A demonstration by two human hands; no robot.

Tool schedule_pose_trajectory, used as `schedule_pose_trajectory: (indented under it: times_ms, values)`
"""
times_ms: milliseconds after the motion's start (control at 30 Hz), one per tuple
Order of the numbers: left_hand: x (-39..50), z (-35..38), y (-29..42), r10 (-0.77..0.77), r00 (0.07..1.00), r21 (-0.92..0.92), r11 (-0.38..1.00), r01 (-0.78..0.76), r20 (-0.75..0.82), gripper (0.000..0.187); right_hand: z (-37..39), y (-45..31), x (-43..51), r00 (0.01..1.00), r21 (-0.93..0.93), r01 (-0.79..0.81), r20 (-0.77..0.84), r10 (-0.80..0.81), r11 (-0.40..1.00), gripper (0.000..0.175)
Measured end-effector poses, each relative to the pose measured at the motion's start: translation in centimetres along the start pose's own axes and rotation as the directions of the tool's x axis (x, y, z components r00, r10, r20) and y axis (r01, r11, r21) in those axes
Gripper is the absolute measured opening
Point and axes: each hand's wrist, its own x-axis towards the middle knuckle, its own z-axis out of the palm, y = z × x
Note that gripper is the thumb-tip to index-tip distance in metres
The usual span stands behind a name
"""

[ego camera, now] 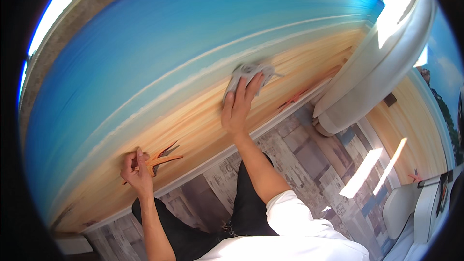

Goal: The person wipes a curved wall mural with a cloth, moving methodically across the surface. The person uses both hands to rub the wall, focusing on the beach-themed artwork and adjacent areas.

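A wall painted as a beach and sea [174,50] fills the view before me. My right hand [240,103] presses a crumpled grey cloth [250,74] flat on the wall where the pale sand meets the surf. Lower on the left, my left hand [138,170] rests with curled fingers against the wall, over part of a painted orange starfish [165,159]; whether its fingers hold anything cannot be seen.
A white baseboard [217,152] runs along the wall above a floor with a patchwork wood pattern [301,152]. A long white curtain [366,79] hangs at the right. White furniture [402,206] stands at lower right, and a pale block [72,244] at lower left.
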Motion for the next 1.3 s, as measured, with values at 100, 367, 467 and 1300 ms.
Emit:
schedule_pose_trajectory:
  times_ms: [100, 367, 467, 1300]
  values:
    - [-0.9, 1.5, -0.2, -0.063, 0.997, 0.007, 0.998, 0.063, -0.044, 0.016, -1.0, 2.7, -5.9, 0.996, -0.009, 0.013, 0.090, -0.012, 1.000, 0.058]
    - [-1.2, 2.8, 0.8, 0.018, 0.995, 0.191, 0.982, 0.002, -0.102, 0.024, -0.9, 3.9, -0.9, 0.990, 0.010, -0.141, 0.007, 0.141, 0.990, 0.057]
    - [-1.2, 2.7, 0.5, 0.049, 0.992, 0.191, 0.981, -0.026, -0.116, 0.023, 0.2, 2.1, -1.8, 0.997, 0.042, 0.061, 0.039, -0.063, 0.997, 0.058]
    - [-1.1, 1.4, 0.4, -0.145, 0.987, 0.064, 0.988, 0.140, 0.076, 0.023, -0.2, -0.6, -13.5, 0.836, 0.100, 0.383, 0.386, -0.391, 0.918, 0.042]
